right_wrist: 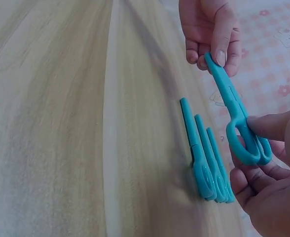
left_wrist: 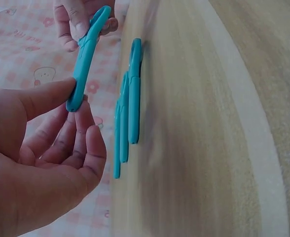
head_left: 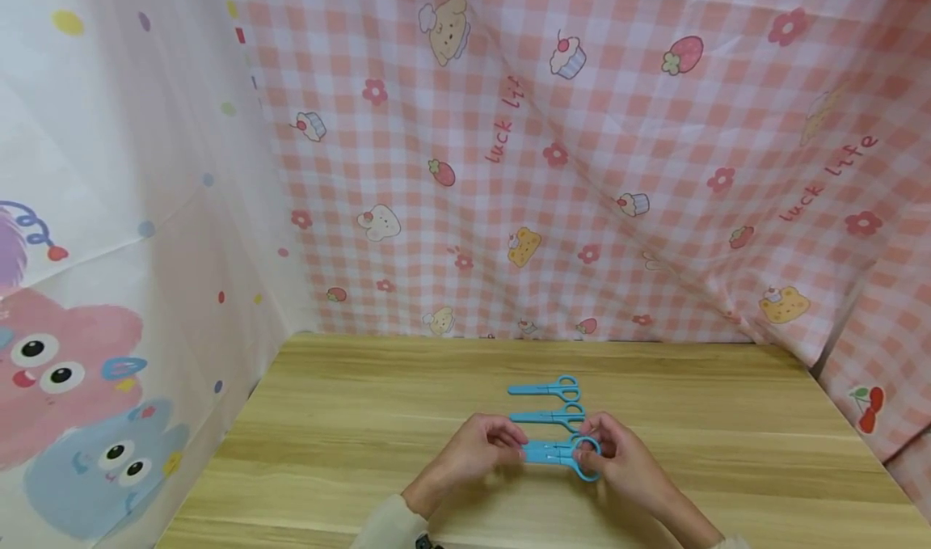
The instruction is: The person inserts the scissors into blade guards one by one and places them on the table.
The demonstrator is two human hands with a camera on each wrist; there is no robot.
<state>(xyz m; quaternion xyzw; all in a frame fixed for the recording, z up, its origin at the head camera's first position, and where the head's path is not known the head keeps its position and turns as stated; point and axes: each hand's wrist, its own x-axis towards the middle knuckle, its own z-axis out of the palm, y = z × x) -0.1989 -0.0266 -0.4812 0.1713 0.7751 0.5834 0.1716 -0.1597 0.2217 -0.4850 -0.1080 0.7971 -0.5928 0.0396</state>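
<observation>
A pair of turquoise scissors (right_wrist: pixel 226 91), blades closed in a matching cover, is held up over the table between both hands. My left hand (head_left: pixel 483 449) pinches the covered blade tip between thumb and fingers. At the other end, my right hand (head_left: pixel 631 462) grips the finger loops, its thumb on one loop in the right wrist view. Three like pairs lie side by side on the table: a far pair (head_left: pixel 531 390), a middle pair (head_left: pixel 534 417) and a near pair (left_wrist: pixel 134 111). From the head, the held scissors overlap the near pair. All handles point right.
The wooden table (head_left: pixel 327 452) reaches back to a pink checked curtain (head_left: pixel 465 128) with cartoon prints. On the left hangs a white cloth (head_left: pixel 182 290) with cartoon figures. More checked cloth (head_left: pixel 887 331) borders the right side.
</observation>
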